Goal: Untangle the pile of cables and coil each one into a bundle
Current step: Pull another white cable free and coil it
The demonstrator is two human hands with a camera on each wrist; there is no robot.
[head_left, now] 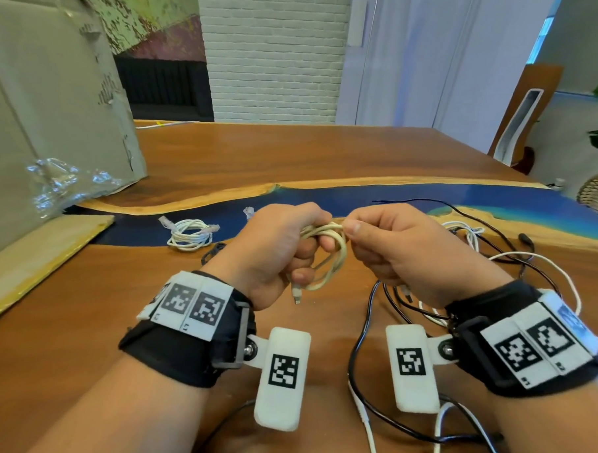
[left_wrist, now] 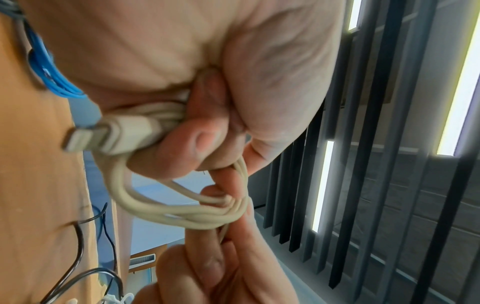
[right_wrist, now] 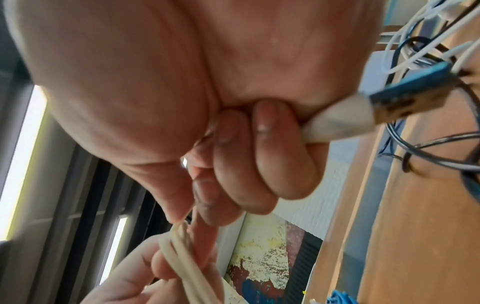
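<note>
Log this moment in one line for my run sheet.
left hand: grips cream cable coil | right hand: pinches its end | pile: still tangled

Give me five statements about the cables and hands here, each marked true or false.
1. The left hand grips a coiled cream cable. True.
2. The right hand rests flat on the table. False: it pinches the cream cable.
3. A coiled white cable lies on the table, apart from both hands. True.
4. Every cable is already bundled. False: loose black and white cables sprawl at the right.
5. The cream cable's plug sticks out of the left fist. True.
</note>
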